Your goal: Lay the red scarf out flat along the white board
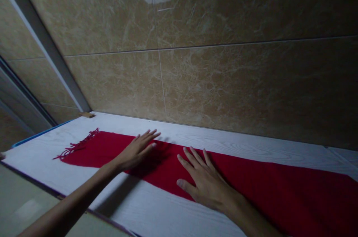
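A long red scarf [260, 184] lies spread lengthwise over a white wood-grain tabletop [156, 207]. Its fringed end [78, 143] points to the left, and its other end runs out of view on the right. My left hand [138, 149] is above the scarf's left half, fingers stretched out, with a shadow beneath it. Over the middle of the scarf is my right hand [201, 181], palm down with fingers spread; whether it touches the cloth I cannot tell. Neither hand grips anything.
A brown marbled tile wall [212, 80] rises along the table's far edge. At the far left corner, a small wooden block [87, 115] sits by a grey metal post [53, 50]. Pale floor [25, 199] shows past the near edge.
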A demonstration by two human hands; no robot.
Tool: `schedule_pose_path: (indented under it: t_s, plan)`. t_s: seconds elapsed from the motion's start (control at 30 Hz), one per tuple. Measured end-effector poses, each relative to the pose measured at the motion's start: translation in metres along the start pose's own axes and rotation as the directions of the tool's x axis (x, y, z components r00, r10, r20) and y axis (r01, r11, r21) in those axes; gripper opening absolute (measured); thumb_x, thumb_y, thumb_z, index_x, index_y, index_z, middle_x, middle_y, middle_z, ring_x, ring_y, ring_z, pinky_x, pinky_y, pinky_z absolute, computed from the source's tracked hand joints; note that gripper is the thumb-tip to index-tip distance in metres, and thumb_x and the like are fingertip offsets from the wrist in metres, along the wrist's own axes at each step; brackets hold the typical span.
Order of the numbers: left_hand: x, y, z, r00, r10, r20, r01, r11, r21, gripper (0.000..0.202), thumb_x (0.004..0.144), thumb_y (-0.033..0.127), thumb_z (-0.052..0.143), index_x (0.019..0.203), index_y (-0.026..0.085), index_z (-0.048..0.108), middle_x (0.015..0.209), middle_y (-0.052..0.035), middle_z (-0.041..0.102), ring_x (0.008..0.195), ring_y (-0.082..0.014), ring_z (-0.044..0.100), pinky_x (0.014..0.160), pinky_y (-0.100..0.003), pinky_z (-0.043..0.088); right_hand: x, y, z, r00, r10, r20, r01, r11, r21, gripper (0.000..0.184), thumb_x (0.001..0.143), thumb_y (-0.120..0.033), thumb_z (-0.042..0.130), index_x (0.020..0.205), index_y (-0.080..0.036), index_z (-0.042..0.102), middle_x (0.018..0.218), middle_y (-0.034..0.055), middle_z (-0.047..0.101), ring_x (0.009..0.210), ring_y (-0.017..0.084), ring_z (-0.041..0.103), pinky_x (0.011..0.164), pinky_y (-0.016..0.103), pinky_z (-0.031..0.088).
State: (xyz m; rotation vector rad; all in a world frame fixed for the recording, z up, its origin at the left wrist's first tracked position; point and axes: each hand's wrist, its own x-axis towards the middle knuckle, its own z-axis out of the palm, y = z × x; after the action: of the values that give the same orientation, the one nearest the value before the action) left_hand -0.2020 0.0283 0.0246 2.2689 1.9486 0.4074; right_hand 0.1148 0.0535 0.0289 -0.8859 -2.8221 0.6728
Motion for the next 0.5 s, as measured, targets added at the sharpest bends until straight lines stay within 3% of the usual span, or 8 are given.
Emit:
schedule_pose_path:
  t_s: [0.07,0.1,0.17,0.23,0.3,0.4,0.5]
  plan:
    - [-0.009,-0.041,-0.019,0.974,-0.191,-0.124,0.2,0.978,0.066,0.058,0.098,0.057,0.033,0.141,0.026,0.058,0.149,-0.0074,0.057,0.136,-0.031,0.053,0.114,-0.044,0.041,0.001,-0.01,0.001,0.999,-0.032,-0.034,0.033,0.999,0.015,0.07,0.103,-0.064,0.037,0.16,-0.024,0.029,0.168,0.0082,0.009,0.155,0.03,0.0,0.122,0.063,-0.007]
    - [-0.017,-0.063,-0.03,0.934,-0.32,-0.159,0.338,0.936,0.102,0.052,0.095,0.053,0.037,0.127,0.025,0.068,0.136,-0.0084,0.067,0.122,-0.0311,0.063,0.105,-0.04,0.048,0.003,-0.016,0.003,0.997,-0.064,-0.031,0.065,0.997,0.035,0.066,0.103,-0.061,0.038,0.159,-0.025,0.031,0.168,0.007,0.01,0.155,0.029,0.001,0.122,0.062,-0.006]
    - [-0.038,-0.107,-0.052,0.811,-0.536,-0.234,0.571,0.813,0.114,0.044,0.09,0.045,0.04,0.106,0.021,0.073,0.11,-0.0097,0.077,0.105,-0.0331,0.07,0.088,-0.038,0.054,0.009,-0.029,0.011,0.986,-0.166,0.0,0.165,0.981,0.097,0.062,0.104,-0.058,0.04,0.157,-0.026,0.035,0.167,0.0051,0.016,0.155,0.028,0.007,0.124,0.059,-0.002]
    - [-0.061,-0.142,-0.072,0.719,-0.63,-0.293,0.68,0.725,0.111,0.04,0.088,0.042,0.04,0.097,0.02,0.073,0.095,-0.0088,0.079,0.096,-0.0344,0.071,0.078,-0.038,0.055,0.019,-0.042,0.022,0.959,-0.281,0.038,0.271,0.949,0.161,0.063,0.104,-0.055,0.042,0.158,-0.022,0.035,0.165,0.0058,0.022,0.154,0.025,0.015,0.126,0.053,0.003]
    - [-0.078,-0.165,-0.088,0.666,-0.669,-0.33,0.73,0.676,0.102,0.038,0.087,0.04,0.041,0.093,0.02,0.072,0.089,-0.0086,0.079,0.09,-0.0329,0.073,0.072,-0.035,0.055,0.035,-0.052,0.037,0.933,-0.356,0.048,0.342,0.921,0.189,0.066,0.104,-0.055,0.042,0.158,-0.016,0.035,0.163,0.0094,0.027,0.153,0.025,0.022,0.127,0.048,0.008]
    - [-0.081,-0.185,-0.092,0.654,-0.673,-0.346,0.737,0.67,0.09,0.041,0.089,0.037,0.04,0.101,0.017,0.074,0.098,-0.012,0.079,0.087,-0.0281,0.074,0.072,-0.031,0.056,0.066,-0.057,0.066,0.911,-0.412,0.023,0.406,0.905,0.129,0.068,0.103,-0.055,0.045,0.157,-0.013,0.037,0.161,0.0124,0.031,0.151,0.028,0.028,0.127,0.047,0.016]
    - [-0.062,-0.199,-0.08,0.708,-0.624,-0.33,0.683,0.724,0.097,0.046,0.089,0.036,0.042,0.115,0.013,0.072,0.113,-0.0153,0.075,0.094,-0.0252,0.073,0.084,-0.03,0.055,0.096,-0.045,0.107,0.859,-0.507,-0.067,0.501,0.861,-0.085,0.059,0.104,-0.046,0.047,0.153,-0.014,0.044,0.155,0.0121,0.043,0.144,0.028,0.042,0.122,0.044,0.032]
